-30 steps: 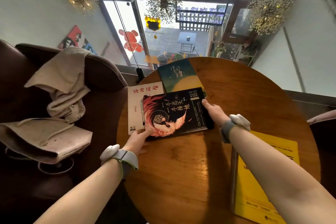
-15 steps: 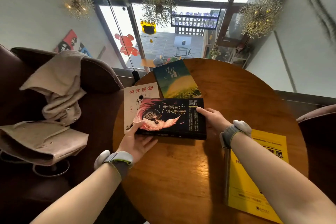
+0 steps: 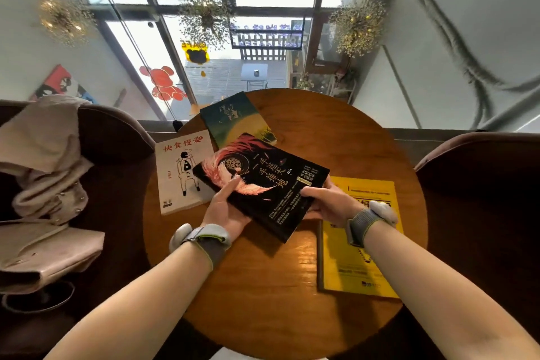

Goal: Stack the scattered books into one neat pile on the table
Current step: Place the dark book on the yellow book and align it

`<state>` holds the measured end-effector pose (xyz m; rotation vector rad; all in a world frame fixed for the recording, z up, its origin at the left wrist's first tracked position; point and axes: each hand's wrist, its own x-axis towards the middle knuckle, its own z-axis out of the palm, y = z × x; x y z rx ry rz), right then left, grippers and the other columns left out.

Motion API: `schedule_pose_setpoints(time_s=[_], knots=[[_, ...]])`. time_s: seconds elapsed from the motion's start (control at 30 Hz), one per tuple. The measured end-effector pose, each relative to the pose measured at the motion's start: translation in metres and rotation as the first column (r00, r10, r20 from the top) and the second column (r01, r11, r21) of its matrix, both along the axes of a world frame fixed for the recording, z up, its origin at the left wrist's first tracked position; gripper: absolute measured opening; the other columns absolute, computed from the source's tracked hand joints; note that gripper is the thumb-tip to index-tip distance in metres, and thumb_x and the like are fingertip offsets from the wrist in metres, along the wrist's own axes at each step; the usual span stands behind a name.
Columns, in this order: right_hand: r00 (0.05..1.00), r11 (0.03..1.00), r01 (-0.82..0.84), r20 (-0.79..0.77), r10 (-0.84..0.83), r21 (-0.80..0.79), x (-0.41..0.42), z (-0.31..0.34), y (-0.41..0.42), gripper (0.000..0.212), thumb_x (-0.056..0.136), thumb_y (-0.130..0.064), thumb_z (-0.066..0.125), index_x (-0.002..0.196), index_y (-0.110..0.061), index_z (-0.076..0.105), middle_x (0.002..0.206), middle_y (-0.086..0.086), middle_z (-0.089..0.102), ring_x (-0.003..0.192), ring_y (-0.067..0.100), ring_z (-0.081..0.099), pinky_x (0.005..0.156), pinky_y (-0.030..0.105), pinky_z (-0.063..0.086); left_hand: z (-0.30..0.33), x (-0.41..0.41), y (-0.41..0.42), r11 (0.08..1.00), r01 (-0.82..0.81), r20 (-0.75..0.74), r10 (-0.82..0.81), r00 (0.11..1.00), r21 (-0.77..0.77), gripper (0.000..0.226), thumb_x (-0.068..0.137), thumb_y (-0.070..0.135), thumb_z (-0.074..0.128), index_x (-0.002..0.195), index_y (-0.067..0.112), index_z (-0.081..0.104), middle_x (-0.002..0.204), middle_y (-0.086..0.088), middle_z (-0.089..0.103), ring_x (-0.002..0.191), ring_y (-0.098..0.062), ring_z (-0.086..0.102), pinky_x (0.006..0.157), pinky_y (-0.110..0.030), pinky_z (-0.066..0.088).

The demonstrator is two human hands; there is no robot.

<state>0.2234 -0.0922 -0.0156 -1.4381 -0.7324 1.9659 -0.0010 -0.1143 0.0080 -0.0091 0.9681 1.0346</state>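
A black book point(image 3: 263, 181) with a red phoenix cover is raised above the round wooden table point(image 3: 263, 286), tilted. My left hand point(image 3: 226, 210) grips its near-left edge and my right hand point(image 3: 328, 200) grips its near-right corner. A white book point(image 3: 178, 172) with red characters lies flat at the table's left edge. A green and yellow book point(image 3: 233, 120) lies at the far side, its near corner hidden behind the black book. A yellow book point(image 3: 362, 245) lies flat on the right, partly under my right wrist.
A dark brown armchair point(image 3: 111, 137) on the left carries a beige coat point(image 3: 46, 155) and a beige bag point(image 3: 43, 251). A second dark chair point(image 3: 479, 184) stands at the right. Tall windows point(image 3: 233, 38) rise beyond the table's far edge.
The black book was lying on the white and green books; both hands have lifted it off them and brought it toward me and to the right, turning it clockwise.
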Motion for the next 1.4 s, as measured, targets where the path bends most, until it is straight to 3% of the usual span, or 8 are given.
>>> schedule_pose_setpoints(time_s=[0.13,0.23,0.43,0.67,1.0,1.17,1.3,1.4], knots=[[0.994,0.993,0.108,0.027,-0.110,0.050,0.031,0.013,-0.018,0.030,0.088,-0.027,0.061,0.112,-0.014,0.047,0.097,0.009,0.067,0.073,0.019,0.071,0.062,0.035,0.059,-0.004,0.020,0.007,0.996,0.091,-0.130,-0.087,0.988,0.025,0.063,0.077,0.010,0.069,0.135,0.021,0.047,0.123,-0.015,0.066,0.108,-0.035,0.066,0.072,-0.052,0.058],[0.984,0.982,0.174,0.035,-0.177,0.076,0.059,0.023,-0.028,0.017,0.093,-0.036,0.049,0.096,-0.020,0.055,0.085,0.004,0.061,0.067,0.015,0.066,0.059,0.032,0.053,0.001,0.038,0.011,0.987,0.149,-0.122,-0.140,0.982,0.063,0.056,0.081,0.006,0.065,0.130,0.029,0.048,0.120,-0.012,0.067,0.108,-0.034,0.065,0.075,-0.054,0.056],[0.989,0.992,0.121,0.090,-0.116,-0.047,0.104,0.034,-0.043,0.038,0.089,-0.047,0.053,0.107,-0.014,0.059,0.089,0.008,0.072,0.078,0.023,0.070,0.075,0.034,0.057,0.015,0.084,0.007,0.926,0.355,-0.169,-0.332,0.928,0.132,0.045,0.088,0.002,0.056,0.123,0.030,0.050,0.125,-0.008,0.064,0.111,-0.032,0.062,0.088,-0.055,0.051],[0.937,0.975,0.204,0.272,-0.219,0.082,0.128,0.027,-0.067,0.049,0.086,-0.037,0.064,0.120,-0.003,0.055,0.103,0.015,0.070,0.088,0.028,0.069,0.093,0.044,0.053,0.009,0.127,-0.009,0.864,0.497,-0.220,-0.472,0.854,0.078,0.041,0.087,0.003,0.060,0.119,0.025,0.049,0.107,-0.012,0.069,0.080,-0.026,0.071,0.069,-0.053,0.058],[0.817,0.971,0.184,0.525,-0.238,0.154,0.143,0.001,-0.106,0.040,0.092,-0.037,0.057,0.116,-0.006,0.050,0.117,0.017,0.064,0.101,0.026,0.063,0.092,0.041,0.051,-0.002,0.162,-0.017,0.837,0.545,-0.448,-0.470,0.761,0.046,0.082,0.080,0.006,0.067,0.147,0.019,0.022,0.104,-0.011,0.062,0.081,-0.024,0.066,0.049,-0.027,0.055],[0.728,0.975,0.055,0.660,-0.185,0.213,0.143,0.003,-0.110,0.045,0.093,-0.035,0.055,0.128,-0.005,0.049,0.122,0.003,0.058,0.106,0.021,0.056,0.087,0.027,0.040,-0.019,0.164,-0.019,0.812,0.578,-0.548,-0.448,0.706,0.080,0.086,0.076,0.005,0.071,0.147,0.022,0.024,0.133,-0.017,0.055,0.108,-0.032,0.063,0.092,-0.046,0.053],[0.605,0.975,-0.052,0.784,-0.142,0.217,0.136,-0.005,-0.106,0.053,0.091,-0.041,0.055,0.128,-0.003,0.051,0.131,0.016,0.054,0.118,0.031,0.053,0.096,0.033,0.042,-0.021,0.155,-0.020,0.764,0.640,-0.627,-0.462,0.627,0.077,0.099,0.064,0.020,0.080,0.147,0.028,0.026,0.139,-0.010,0.050,0.118,-0.029,0.057,0.103,-0.048,0.046],[0.471,0.976,-0.125,0.877,-0.101,0.180,0.122,-0.003,-0.104,0.064,0.091,-0.039,0.055,0.140,-0.004,0.035,0.140,0.018,0.041,0.128,0.034,0.043,0.102,0.038,0.037,-0.020,0.148,-0.022,0.605,0.796,-0.813,-0.474,0.338,-0.022,0.100,0.066,0.031,0.079,0.148,0.032,0.021,0.150,-0.009,0.036,0.132,-0.028,0.043,0.109,-0.049,0.037]])
